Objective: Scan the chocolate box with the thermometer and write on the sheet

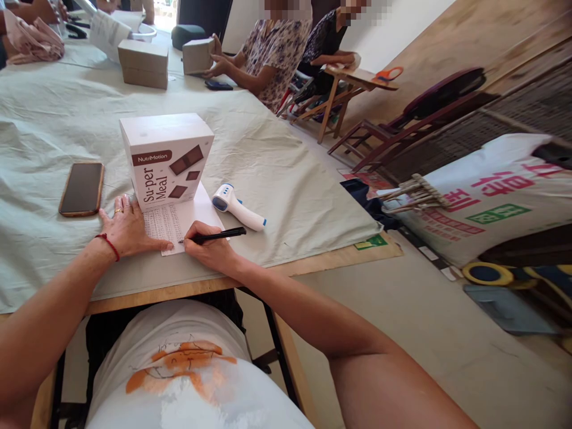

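Note:
My right hand [208, 245] is closed around a black pen [221, 235], its tip close to the sheet of paper [161, 229]. Rows of small writing cover the left part of the sheet. My left hand [127, 226] lies flat with its fingers spread, the thumb resting on the paper's lower edge. Upright at the paper's far end stands a white and brown "NutriMotion Super Meal" box [167, 161], which hides part of the sheet. A white and blue infrared thermometer [239, 207] lies to the right of the paper. Left of my left hand is a smartphone [82, 189], screen up.
A pale green cloth [286, 179] covers the table. Farther back are a brown cardboard box [143, 64], a dark phone [218, 85] and a co-worker's hands beside another box [198, 56]. On the right stand a folding chair [411, 113] and a large printed sack [487, 196].

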`<state>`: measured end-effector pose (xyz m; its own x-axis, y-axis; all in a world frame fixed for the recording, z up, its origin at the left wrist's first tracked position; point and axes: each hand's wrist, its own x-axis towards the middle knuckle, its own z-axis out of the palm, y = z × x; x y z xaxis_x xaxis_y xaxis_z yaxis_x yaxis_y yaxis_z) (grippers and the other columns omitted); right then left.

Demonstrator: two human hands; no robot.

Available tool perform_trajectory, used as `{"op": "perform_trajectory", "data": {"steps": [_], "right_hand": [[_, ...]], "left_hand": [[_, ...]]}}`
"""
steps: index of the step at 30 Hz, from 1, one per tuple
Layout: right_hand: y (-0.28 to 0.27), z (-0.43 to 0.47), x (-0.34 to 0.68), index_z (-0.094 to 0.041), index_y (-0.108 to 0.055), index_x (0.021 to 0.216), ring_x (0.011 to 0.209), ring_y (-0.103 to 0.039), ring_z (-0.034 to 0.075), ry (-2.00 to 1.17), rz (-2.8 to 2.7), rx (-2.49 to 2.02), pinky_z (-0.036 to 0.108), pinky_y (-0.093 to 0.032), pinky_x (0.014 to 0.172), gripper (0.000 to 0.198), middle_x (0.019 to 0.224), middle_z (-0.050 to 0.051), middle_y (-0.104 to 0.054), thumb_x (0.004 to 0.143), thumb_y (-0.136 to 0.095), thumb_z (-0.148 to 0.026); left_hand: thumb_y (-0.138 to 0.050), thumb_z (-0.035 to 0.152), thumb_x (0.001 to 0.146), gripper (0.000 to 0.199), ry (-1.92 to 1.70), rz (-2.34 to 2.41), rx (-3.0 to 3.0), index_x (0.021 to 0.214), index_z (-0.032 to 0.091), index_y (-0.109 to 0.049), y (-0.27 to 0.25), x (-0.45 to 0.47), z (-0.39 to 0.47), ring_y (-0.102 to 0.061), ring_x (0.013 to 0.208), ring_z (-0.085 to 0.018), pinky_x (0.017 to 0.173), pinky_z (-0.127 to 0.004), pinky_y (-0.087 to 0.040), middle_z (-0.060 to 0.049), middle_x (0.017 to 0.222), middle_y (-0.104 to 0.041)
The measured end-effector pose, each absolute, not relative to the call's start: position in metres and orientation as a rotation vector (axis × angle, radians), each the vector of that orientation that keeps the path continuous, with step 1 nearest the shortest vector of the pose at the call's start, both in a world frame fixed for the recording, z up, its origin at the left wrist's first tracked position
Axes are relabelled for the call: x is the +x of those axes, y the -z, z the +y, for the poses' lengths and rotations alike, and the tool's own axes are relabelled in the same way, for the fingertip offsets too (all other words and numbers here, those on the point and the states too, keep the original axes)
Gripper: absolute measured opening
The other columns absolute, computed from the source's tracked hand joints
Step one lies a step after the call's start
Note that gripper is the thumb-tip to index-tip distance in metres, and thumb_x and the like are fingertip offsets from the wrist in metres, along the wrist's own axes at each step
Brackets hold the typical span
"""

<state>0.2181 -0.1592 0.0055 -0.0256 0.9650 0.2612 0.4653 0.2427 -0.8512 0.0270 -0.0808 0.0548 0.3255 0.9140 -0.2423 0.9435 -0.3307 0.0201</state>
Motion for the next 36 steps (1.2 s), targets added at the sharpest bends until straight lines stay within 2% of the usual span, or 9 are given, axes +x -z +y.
{"op": "perform_trajectory", "data": {"steps": [5,10,25,36], "right_hand": [[-0.0075,-0.1599,0.2185,-0.025,-0.049,0.069,0.065,-0.052,0.014,-0.705,-1.644,-1.397,0.029,-0.047,0.067,0.01,0.067,-0.003,-0.061,0.076,-0.057,-0.024],[-0.0066,-0.1604,0.2193,-0.024,-0.049,0.069,0.065,-0.051,0.013,-0.729,-1.63,-1.361,0.029,-0.045,0.066,0.01,0.067,-0.003,-0.06,0.075,-0.057,-0.026],[-0.0031,-0.1579,0.2213,-0.024,-0.054,0.068,0.065,-0.053,0.014,-0.765,-1.559,-1.377,0.029,-0.046,0.065,0.009,0.067,-0.002,-0.062,0.074,-0.059,-0.028],[-0.0076,-0.1586,0.2208,-0.024,-0.052,0.067,0.065,-0.053,0.014,-0.771,-1.583,-1.394,0.03,-0.046,0.065,0.009,0.067,-0.002,-0.062,0.074,-0.058,-0.025]], "left_hand": [[-0.069,0.085,0.067,0.145,0.282,1.713,2.42,0.17,0.003,-0.007,-0.0555,0.0272,-0.0812,-0.007,0.163,-0.05,0.122,-0.077,-0.014,-0.034,0.173,-0.011],[-0.069,0.086,0.067,0.145,0.281,1.724,2.421,0.169,0.002,-0.009,-0.0565,0.0279,-0.0817,-0.009,0.162,-0.052,0.122,-0.077,-0.015,-0.035,0.173,-0.011],[-0.07,0.086,0.066,0.146,0.253,1.714,2.435,0.169,0.002,-0.009,-0.0534,0.0269,-0.0806,-0.01,0.163,-0.05,0.123,-0.077,-0.015,-0.034,0.173,-0.012],[-0.07,0.087,0.065,0.146,0.256,1.724,2.432,0.169,0.003,-0.01,-0.0546,0.027,-0.0803,-0.012,0.161,-0.052,0.123,-0.076,-0.016,-0.034,0.173,-0.014]]}}
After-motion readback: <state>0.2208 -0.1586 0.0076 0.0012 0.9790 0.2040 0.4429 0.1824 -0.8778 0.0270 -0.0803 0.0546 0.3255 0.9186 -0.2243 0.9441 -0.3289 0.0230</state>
